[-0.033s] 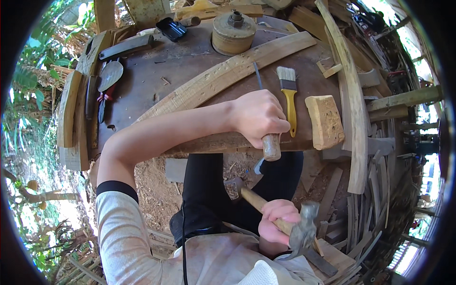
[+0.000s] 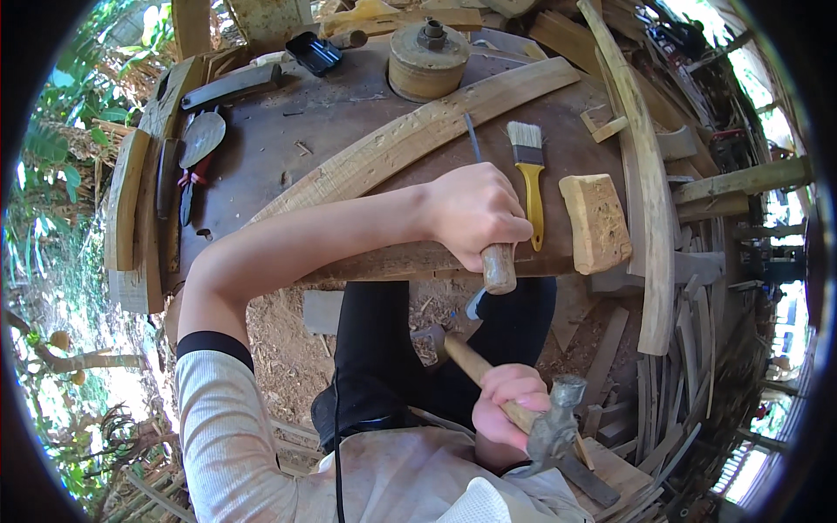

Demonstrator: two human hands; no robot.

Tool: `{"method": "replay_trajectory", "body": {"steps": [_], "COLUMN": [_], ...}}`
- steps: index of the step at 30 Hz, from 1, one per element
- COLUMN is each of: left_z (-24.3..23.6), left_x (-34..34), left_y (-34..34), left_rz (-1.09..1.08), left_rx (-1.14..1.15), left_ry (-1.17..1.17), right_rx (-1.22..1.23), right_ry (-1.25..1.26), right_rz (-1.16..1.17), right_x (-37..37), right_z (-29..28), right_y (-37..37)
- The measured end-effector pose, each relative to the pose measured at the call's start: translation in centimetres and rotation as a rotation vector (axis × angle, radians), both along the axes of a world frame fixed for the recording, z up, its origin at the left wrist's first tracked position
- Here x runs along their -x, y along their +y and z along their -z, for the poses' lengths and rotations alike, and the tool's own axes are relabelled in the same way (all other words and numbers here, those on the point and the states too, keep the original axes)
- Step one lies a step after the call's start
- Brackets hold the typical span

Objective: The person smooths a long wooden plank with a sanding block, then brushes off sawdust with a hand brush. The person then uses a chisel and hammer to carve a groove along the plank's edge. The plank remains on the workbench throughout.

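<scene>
My left hand (image 2: 479,213) is closed round a chisel, its wooden handle (image 2: 499,268) jutting out below the fist. The thin metal blade (image 2: 472,138) shows beyond the knuckles, pointing at a long curved plank (image 2: 375,161) that lies across the workbench (image 2: 261,157). Lower right, over my lap, my right hand (image 2: 513,405) grips a claw hammer (image 2: 554,429) by its wooden handle, close to the metal head. A yellow-handled paintbrush (image 2: 529,187) lies just right of my left hand, and a small wooden block (image 2: 595,224) sits beyond it.
Toward the back stands a round wooden piece with a metal bolt (image 2: 429,61), beside a small black tray (image 2: 316,54). Pliers with red handles (image 2: 192,183) and a trowel-like blade (image 2: 204,139) lie at the left. A long curved pole (image 2: 636,166) and stacked offcuts line the right side.
The hammer's head has turned and shifted slightly in my right hand. My left hand and the chisel have stayed in place.
</scene>
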State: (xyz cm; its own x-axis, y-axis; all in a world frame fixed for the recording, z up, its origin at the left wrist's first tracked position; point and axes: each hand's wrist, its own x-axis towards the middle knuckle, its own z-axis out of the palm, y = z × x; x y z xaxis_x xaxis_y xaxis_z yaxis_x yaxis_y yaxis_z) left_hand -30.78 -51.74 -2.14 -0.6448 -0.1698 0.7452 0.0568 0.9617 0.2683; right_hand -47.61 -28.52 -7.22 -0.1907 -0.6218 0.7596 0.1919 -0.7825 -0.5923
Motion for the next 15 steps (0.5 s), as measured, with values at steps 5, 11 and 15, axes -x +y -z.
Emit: {"method": "replay_trajectory", "body": {"steps": [5,11,15], "left_z": [-0.2,0.1,-0.1], "left_x": [-1.0,-0.5,-1.4], "left_y": [-1.0,-0.8,-1.6], "left_rz": [0.01,-0.014,-0.019], "left_rx": [-0.004,0.031,-0.001], "left_ry": [-0.003,-0.053,-0.008], "right_rx": [-0.566,-0.546,-0.773], "right_ry": [0.138,0.206,0.217], "right_rz": [0.003,-0.036,-0.067], "right_x": [0.1,0.7,0.2], "right_z": [0.2,1.5,-0.3], "right_y": [-0.2,-1.0,-0.2]}}
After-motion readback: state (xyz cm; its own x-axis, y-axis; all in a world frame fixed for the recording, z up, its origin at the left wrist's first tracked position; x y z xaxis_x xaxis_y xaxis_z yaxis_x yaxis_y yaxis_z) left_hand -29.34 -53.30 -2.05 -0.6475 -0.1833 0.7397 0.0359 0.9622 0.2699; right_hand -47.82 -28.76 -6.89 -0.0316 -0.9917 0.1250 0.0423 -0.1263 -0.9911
